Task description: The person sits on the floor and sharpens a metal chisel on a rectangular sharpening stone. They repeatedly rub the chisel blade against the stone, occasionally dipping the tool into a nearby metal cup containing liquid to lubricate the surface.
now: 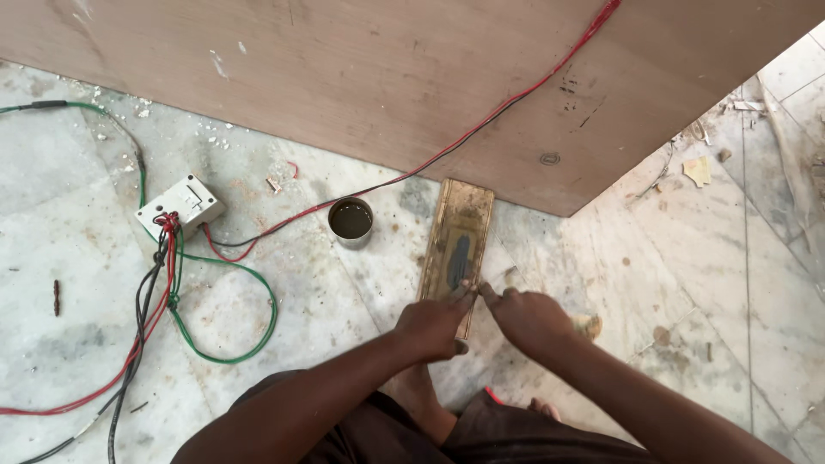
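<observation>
Centre frame, on the marble floor (284,309): long yellowish wooden block with dark grey patch (457,245). Left hand (434,326) and right hand (528,320) curled, fingertips pressing its near end; held item indiscernible. Small round tin (351,220) just left.

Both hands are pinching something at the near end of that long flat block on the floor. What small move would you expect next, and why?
Probably a short push forward along the block. The left hand and right hand meet fingertip to fingertip at its near end, pressing something too small to identify, and a dark worn streak runs lengthwise ahead of them. A small tin of dark liquid stands beside it.
</observation>
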